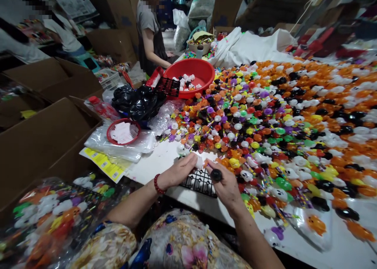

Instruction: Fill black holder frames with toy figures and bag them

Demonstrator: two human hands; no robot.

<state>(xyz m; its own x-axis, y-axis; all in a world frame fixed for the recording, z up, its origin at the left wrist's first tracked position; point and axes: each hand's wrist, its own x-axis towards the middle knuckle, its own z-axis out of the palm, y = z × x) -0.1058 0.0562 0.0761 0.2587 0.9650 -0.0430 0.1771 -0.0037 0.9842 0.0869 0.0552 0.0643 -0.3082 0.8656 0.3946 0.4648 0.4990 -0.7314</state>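
Observation:
My left hand [180,170], with a red bead bracelet at the wrist, pinches a small white plastic figure [199,163]. My right hand [227,185] meets it from the other side, its fingers closed on a small toy with a round black end [216,175] and a bit of purple and orange showing at the fingertips. Whether the two pieces are joined is hidden by the fingers. Beneath both hands lies a black grid tray [203,187] with white pieces under or in its openings. A ghost-faced white toy [246,176] lies just right of my right hand.
Piles of colourful small toys [250,116] cover the table's right side. A red tub [203,70] holds white pieces. At left are a red basket [123,132] of white slips, a black plastic bag [138,100] and a cardboard box [55,131]. Another person [151,33] sits beyond.

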